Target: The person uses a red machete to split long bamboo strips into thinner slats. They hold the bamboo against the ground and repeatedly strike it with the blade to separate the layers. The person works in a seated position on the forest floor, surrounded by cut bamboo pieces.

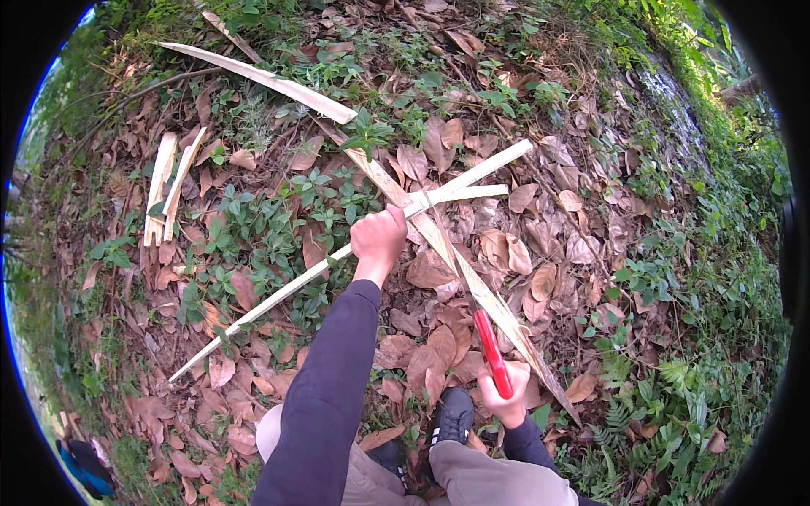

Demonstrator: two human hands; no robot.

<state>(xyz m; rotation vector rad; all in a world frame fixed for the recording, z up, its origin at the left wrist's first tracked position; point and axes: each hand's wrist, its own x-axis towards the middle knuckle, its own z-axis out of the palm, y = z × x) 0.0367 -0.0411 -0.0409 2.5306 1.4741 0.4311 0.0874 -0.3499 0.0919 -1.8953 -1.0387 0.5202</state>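
My left hand (380,240) is closed round a long pale split-wood strip (270,302), holding it across a longer wooden board (506,320) that lies slantwise on the ground. Closed in my right hand (506,394) is the red handle of a hand saw (492,350). Its thin blade (456,257) runs up and left along the board to the strip, just right of my left fist. Whether the teeth are in the wood, I cannot tell. A shorter pale piece (477,193) sticks out to the right under the strip's far end.
A curved pale strip (270,82) lies at the far left, near the board's far end. Short split pieces (162,185) rest on the left. Dry brown leaves (430,358) and low green plants (261,219) cover the ground. My shoe (453,416) is near the board's near end.
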